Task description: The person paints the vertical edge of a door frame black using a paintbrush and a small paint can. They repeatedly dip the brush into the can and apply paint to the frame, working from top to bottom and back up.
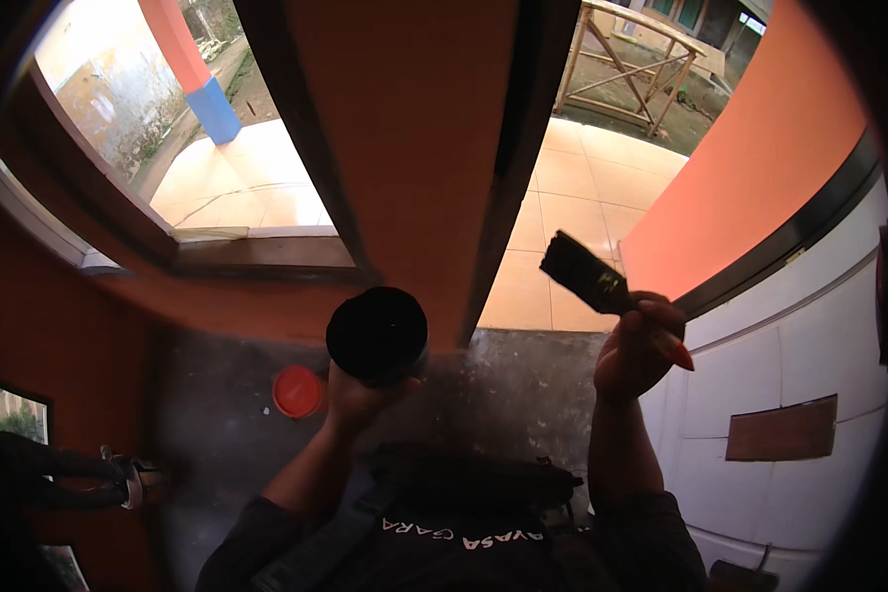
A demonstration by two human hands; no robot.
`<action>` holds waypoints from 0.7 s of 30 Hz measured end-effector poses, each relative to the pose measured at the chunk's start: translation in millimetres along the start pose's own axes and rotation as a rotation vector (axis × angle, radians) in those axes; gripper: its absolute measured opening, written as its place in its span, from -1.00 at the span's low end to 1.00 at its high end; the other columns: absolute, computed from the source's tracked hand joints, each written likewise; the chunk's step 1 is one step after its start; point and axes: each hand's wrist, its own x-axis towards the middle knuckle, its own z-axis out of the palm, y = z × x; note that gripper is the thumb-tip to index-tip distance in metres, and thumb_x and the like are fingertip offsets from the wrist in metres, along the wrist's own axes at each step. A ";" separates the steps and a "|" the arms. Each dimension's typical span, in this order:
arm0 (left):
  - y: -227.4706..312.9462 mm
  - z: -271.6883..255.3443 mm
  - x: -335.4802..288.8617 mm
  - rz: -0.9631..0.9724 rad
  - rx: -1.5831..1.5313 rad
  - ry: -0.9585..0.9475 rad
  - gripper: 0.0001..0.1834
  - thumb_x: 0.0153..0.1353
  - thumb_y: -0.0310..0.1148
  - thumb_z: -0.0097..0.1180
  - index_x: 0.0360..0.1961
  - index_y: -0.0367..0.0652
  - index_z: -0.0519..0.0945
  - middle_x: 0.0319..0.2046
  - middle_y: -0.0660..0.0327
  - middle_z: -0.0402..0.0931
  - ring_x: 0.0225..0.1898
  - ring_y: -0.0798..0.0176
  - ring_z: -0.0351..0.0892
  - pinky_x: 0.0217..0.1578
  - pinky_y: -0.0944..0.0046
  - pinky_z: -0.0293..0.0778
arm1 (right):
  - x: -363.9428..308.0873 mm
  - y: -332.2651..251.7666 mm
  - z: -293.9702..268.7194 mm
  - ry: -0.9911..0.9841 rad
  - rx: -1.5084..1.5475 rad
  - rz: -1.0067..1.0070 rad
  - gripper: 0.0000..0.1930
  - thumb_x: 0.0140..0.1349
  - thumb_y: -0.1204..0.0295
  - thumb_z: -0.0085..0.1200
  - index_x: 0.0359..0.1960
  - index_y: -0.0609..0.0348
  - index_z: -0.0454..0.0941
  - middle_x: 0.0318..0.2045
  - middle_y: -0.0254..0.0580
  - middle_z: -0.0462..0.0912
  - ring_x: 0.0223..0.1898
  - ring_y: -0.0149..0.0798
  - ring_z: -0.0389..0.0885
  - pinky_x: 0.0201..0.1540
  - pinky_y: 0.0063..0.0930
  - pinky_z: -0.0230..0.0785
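My left hand (pixel 361 403) is closed around a dark round pot (pixel 377 333), held up in front of me; its inside is too dark to make out. At the right my right hand (pixel 637 353) grips a paintbrush (pixel 587 273) by its handle, whose red tip sticks out below the fist. The wide, dark bristles point up and to the left, over the tiled doorway, apart from the pot. Both hands are raised above the floor and touch neither wall nor frame.
A red round container (pixel 298 392) stands on the grey floor (pixel 227 444) left of my left arm. Ahead are a dark-framed window (pixel 266 253), an orange wall section (pixel 405 148) and an open doorway onto light tiles (pixel 562 212). A white door (pixel 760 380) stands at the right.
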 end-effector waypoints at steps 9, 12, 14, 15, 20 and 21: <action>-119.6 -32.7 9.5 0.139 -0.028 -0.008 -0.23 -0.15 -0.44 0.61 0.14 -0.27 0.52 0.01 0.19 0.60 0.03 0.26 0.61 0.10 0.20 0.51 | 20.9 68.4 53.6 0.154 0.222 -0.331 -0.78 0.26 0.61 0.25 -0.09 0.30 0.54 -0.21 -0.18 0.68 -0.21 -0.43 0.63 -0.12 -0.56 0.51; -171.6 -50.5 -5.7 0.081 -0.074 0.018 -0.24 -0.15 -0.46 0.60 0.14 -0.27 0.52 0.00 0.19 0.60 0.01 0.26 0.62 0.08 0.19 0.53 | 22.0 92.9 54.1 0.176 0.356 -0.286 -0.81 0.28 0.59 0.27 -0.11 0.30 0.56 -0.28 -0.20 0.69 -0.24 -0.41 0.67 -0.13 -0.56 0.54; -197.0 -60.1 -9.8 0.146 -0.068 0.007 -0.23 -0.16 -0.48 0.60 0.14 -0.26 0.51 -0.01 0.19 0.60 0.00 0.26 0.62 0.06 0.19 0.54 | 18.0 97.0 51.3 0.153 0.406 -0.315 -0.83 0.30 0.59 0.25 -0.11 0.30 0.56 -0.26 -0.20 0.68 -0.25 -0.38 0.69 -0.14 -0.52 0.57; -211.8 -67.2 -12.0 0.158 -0.081 0.006 -0.22 -0.15 -0.50 0.59 0.16 -0.26 0.49 -0.01 0.18 0.59 -0.01 0.26 0.62 0.05 0.19 0.54 | 13.2 94.9 57.1 0.142 0.458 -0.320 -0.84 0.30 0.59 0.24 -0.12 0.30 0.56 -0.26 -0.20 0.68 -0.25 -0.37 0.70 -0.14 -0.50 0.58; -231.9 -79.4 -35.2 0.228 -0.184 0.052 -0.18 -0.13 -0.57 0.54 0.21 -0.23 0.41 -0.02 0.15 0.59 -0.03 0.24 0.64 0.02 0.20 0.57 | 27.7 91.0 60.0 0.052 0.145 -0.446 -0.83 0.37 0.53 0.19 -0.10 0.35 0.51 -0.24 -0.08 0.68 -0.21 -0.21 0.74 -0.05 -0.33 0.66; -225.0 -77.3 -38.3 0.211 -0.204 0.066 -0.18 -0.13 -0.58 0.54 0.21 -0.23 0.41 -0.03 0.15 0.59 -0.04 0.23 0.64 0.00 0.20 0.58 | 44.0 94.5 60.1 0.031 0.034 -0.528 -0.84 0.36 0.53 0.19 -0.11 0.35 0.52 -0.26 -0.09 0.69 -0.22 -0.23 0.74 -0.05 -0.34 0.67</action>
